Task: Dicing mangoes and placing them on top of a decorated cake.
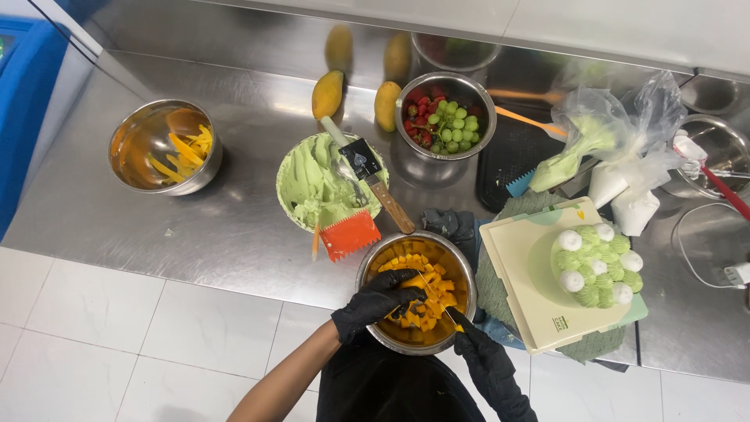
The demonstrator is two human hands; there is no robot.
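Stainless steel counter (234, 227) seen from above, with a bowl of mango pieces worked at its front edge.

Mango pieces (426, 293) are gripped by the black-gloved left hand (375, 303), curled closed inside the steel bowl (371, 273); a thin knife (447, 312) is held by the gloved right hand (484, 355), its blade laid over the fruit; the bowl overhangs the counter's front edge, white floor tiles lying below; just beside its far rim an orange scraper (350, 235) and a bowl of green cream (308, 184) are set; a cream board (531, 273) with a green-and-white cake (598, 266) is placed close on the right; open steel is left toward the left, where a bowl of mango peels (166, 146) stands well apart; two whole mangoes (327, 94) and a bowl of grapes and strawberries (445, 121) are ranged near the back wall.
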